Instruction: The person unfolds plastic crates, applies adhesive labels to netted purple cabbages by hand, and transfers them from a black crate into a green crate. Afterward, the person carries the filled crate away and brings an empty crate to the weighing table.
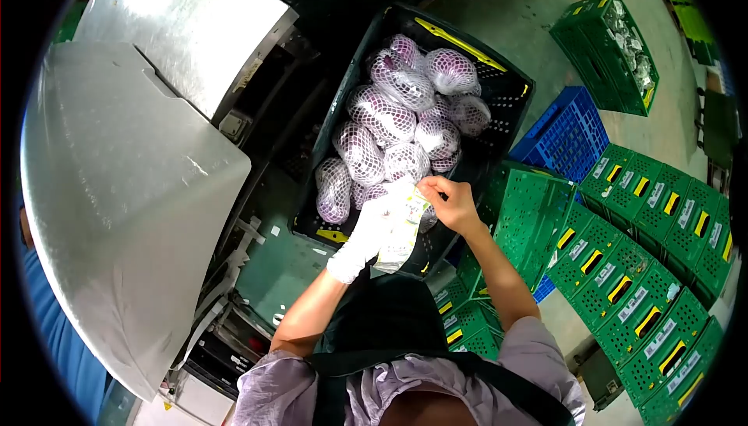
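My left hand [360, 241], in a white glove, is closed on a strip of printed labels [400, 233], white with green and yellow marks, whose lower end hangs down. Glare washes out the gloved fingers. My bare right hand [453, 203] pinches the upper right edge of that strip between thumb and forefinger. Both hands are over the near end of a black crate [514, 104]. Inside it lie several pieces of purple produce [382, 114] in white foam netting, which look wrapped in clear film. The hands and labels partly cover the nearest ones.
A large metal machine cover [132, 161] fills the left side. Green crates [623, 270] with yellow handles are stacked at the right, near a blue plastic crate [565, 134]. Farther back, another green crate [584, 52] holds wrapped items. Blue cloth [62, 332] shows at far left.
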Tool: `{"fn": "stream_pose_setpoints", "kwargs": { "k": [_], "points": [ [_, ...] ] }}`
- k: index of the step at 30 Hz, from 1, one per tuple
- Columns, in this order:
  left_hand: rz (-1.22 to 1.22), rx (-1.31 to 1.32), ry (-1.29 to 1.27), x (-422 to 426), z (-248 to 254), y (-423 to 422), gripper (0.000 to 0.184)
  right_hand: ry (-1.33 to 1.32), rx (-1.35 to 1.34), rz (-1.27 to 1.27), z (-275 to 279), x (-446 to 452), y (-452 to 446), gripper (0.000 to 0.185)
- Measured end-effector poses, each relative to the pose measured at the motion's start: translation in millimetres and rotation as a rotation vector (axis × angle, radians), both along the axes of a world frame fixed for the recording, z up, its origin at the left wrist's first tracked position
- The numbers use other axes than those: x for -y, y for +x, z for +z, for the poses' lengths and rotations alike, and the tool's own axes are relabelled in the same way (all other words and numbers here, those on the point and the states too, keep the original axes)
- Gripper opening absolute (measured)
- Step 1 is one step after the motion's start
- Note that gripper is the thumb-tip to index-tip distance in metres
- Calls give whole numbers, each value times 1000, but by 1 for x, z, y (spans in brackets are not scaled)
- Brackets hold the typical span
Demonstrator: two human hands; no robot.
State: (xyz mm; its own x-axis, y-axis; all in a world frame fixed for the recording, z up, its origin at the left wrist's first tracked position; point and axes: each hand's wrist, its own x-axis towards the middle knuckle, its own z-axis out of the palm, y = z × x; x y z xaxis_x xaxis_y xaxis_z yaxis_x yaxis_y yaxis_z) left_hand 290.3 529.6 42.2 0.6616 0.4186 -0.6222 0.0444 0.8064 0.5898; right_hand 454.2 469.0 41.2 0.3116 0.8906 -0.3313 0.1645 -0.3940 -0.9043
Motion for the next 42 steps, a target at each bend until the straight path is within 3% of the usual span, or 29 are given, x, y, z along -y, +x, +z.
{"fn": "stream_pose_setpoints", "kwargs": {
  "k": [4, 7, 12, 14, 15, 16, 18, 19, 20, 21, 22, 23, 24, 26, 27, 28, 31, 33, 36, 38, 39, 42],
  "points": [
    [77, -103, 9, -10, -4, 2, 28, 205, 211, 131, 0, -8, -10, 17],
    [-94, -197, 320, -17, -1, 3, 25, 72, 52, 59, 1, -10, -9, 17],
    [-108, -131, 262, -21, -7, -9, 23, -25, -32, 108, -20, -7, -3, 16],
    [-161, -187, 114, -21, -8, -20, 24, -193, -278, -136, -46, -5, 4, 16],
    [-45, -168, -3, -19, -6, -20, 26, -199, -40, -64, -57, -11, 23, 14],
    [29, -215, -123, -20, -8, -24, 27, -221, -457, -488, -60, -19, 37, 14],
    [1, -415, -27, -25, 0, -34, 27, -143, -183, -737, -58, -47, 79, 12],
    [12, -393, -13, -22, -12, -46, 28, 237, -52, -682, -75, -50, 105, 16],
    [25, -371, -1, -15, -27, -60, 29, 322, 487, -725, -58, -74, 114, 20],
    [59, -403, -39, -9, -35, -70, 29, 421, 809, -717, -38, -92, 118, 21],
    [61, -440, -96, -10, -29, -72, 29, 645, 1243, -553, -39, -108, 134, 13],
    [51, -450, -97, -10, -27, -73, 29, 443, 1315, -319, -51, -114, 141, 14],
    [42, -460, -100, -7, -29, -74, 28, 236, 1368, -82, -69, -117, 147, 19],
    [16, -471, -68, 2, -38, -75, 28, 256, 1416, 183, -147, -113, 148, 26],
    [13, -468, -57, 6, -44, -75, 27, 289, 1455, 272, -170, -105, 143, 20],
    [7, -466, -44, 10, -49, -78, 27, 350, 1392, 177, -189, -98, 145, 22],
    [5, -471, -10, 18, -55, -84, 26, 224, 1210, 165, -152, -96, 128, 24],
    [-5, -458, -69, 18, -55, -83, 26, 367, 1165, -96, -146, -103, 132, 32],
    [-54, -473, -40, 19, -55, -81, 28, 479, 1201, -113, -176, -134, 148, 39],
    [-22, -497, -105, 19, -52, -77, 28, 397, 1334, -120, -217, -135, 147, 37],
    [-43, -488, 9, 21, -57, -78, 29, 403, 1343, -161, -220, -144, 146, 36],
    [53, -438, -106, 22, -58, -77, 23, 385, 1204, -180, -219, -140, 149, 31]
  ]
}}
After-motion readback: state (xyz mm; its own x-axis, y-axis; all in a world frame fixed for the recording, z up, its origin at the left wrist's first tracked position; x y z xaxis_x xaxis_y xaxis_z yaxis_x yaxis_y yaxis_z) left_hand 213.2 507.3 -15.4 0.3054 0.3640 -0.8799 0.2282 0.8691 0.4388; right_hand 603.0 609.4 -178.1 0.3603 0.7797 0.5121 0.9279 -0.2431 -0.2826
